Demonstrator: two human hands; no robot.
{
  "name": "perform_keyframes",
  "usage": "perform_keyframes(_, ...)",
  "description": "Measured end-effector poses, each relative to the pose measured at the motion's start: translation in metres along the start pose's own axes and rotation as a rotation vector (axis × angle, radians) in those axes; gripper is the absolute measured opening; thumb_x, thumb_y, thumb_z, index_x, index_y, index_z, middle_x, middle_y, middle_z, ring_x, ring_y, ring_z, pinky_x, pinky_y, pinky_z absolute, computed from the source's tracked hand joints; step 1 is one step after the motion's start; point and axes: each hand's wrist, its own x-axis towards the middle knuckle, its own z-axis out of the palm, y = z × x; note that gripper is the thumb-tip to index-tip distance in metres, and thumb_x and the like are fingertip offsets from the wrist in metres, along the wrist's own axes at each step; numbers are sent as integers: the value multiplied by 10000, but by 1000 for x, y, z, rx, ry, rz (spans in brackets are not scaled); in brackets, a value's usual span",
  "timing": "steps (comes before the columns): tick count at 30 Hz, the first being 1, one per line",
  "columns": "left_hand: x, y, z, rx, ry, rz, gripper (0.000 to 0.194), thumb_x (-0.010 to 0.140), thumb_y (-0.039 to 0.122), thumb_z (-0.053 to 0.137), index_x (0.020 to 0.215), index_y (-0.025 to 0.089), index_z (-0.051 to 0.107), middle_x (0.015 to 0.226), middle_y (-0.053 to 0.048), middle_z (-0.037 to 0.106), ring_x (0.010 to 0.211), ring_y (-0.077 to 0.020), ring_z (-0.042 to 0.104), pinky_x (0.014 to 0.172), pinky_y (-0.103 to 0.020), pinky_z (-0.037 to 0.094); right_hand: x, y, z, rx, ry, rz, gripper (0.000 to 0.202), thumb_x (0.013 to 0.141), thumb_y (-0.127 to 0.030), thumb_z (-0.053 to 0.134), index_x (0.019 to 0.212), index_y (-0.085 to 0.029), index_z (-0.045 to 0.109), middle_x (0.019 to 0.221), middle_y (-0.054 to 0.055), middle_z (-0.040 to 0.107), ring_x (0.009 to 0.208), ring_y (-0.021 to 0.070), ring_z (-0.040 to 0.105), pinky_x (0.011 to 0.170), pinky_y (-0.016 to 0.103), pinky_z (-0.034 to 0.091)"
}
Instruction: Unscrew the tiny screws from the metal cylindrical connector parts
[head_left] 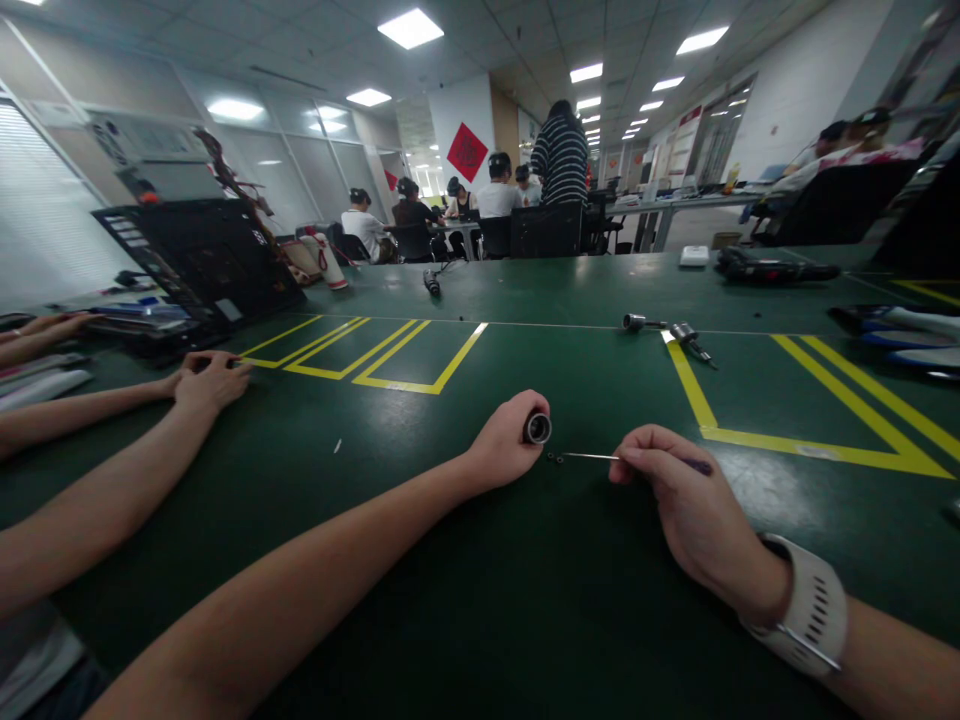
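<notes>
My left hand is wrapped round a dark metal cylinder, whose round open end faces me. To its right, my right hand holds a thin screwdriver with a dark purple handle. The shaft points left toward the cylinder. Two tiny dark ring-like parts lie on the green table near the screwdriver's tip, just below the cylinder. A pale watch strap is on my right wrist.
Metal connectors with short cables lie beyond my right hand, and another farther back. Yellow tape marks the green table. Another person's hands rest at the left. A black device lies back right.
</notes>
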Motion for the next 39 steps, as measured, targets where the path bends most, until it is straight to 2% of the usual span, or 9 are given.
perform_keyframes(3,0,0,0,-33,7,-9,206,697,109,561,865,172,459,867,-16,533,759,-142,509,642,-257,427,-1,-1,1,45,-1,-23,93,746,-242,604,664,-201,618,651,10,594,663,173,531,661,329,388)
perform_keyframes(7,1,2,-2,-15,-28,96,168,693,102,572,827,164,493,859,-26,539,812,-155,510,707,-274,429,-2,-1,2,47,-55,-64,89,764,-289,621,717,-213,631,731,8,626,746,183,563,728,339,411)
perform_keyframes(13,1,4,-4,-26,-83,105,143,726,82,519,848,156,532,834,-30,568,793,-150,525,724,-283,425,-6,-3,2,-271,-144,-142,149,813,-370,583,849,-239,644,882,21,662,856,215,580,728,350,424)
perform_keyframes(22,1,6,-3,120,-131,143,164,718,92,510,863,166,520,846,-26,580,793,-153,525,738,-285,386,-14,-4,11,-547,-117,-381,83,794,-272,574,807,-262,656,829,31,640,782,218,576,694,360,431)
perform_keyframes(25,1,7,-3,157,-151,158,163,725,84,496,863,168,518,846,-25,582,802,-158,528,738,-286,372,-14,-5,11,-545,-102,-333,94,785,-300,580,791,-252,660,808,31,645,767,222,578,687,366,428)
perform_keyframes(28,1,9,-5,163,-172,180,172,722,63,486,856,165,517,841,-25,579,810,-159,526,749,-287,364,-11,-7,8,-466,-103,-191,143,783,-354,581,778,-237,662,804,32,660,774,226,585,685,368,422)
perform_keyframes(33,0,10,-6,144,-171,155,182,718,53,479,857,164,515,852,-25,576,827,-158,524,769,-292,365,-2,-7,5,-100,-99,19,147,766,-346,618,757,-207,663,821,37,684,859,223,596,806,381,411)
perform_keyframes(36,0,9,-6,127,-171,141,155,733,76,481,855,165,514,850,-23,575,818,-154,526,764,-289,371,1,-8,6,49,-94,69,138,732,-323,653,720,-186,658,785,52,686,822,220,603,817,384,419)
perform_keyframes(39,0,9,-6,131,-166,139,146,737,84,481,854,165,514,853,-24,578,816,-154,527,761,-288,369,0,-8,6,38,-99,54,141,746,-333,645,744,-193,656,804,48,683,843,219,599,815,378,420)
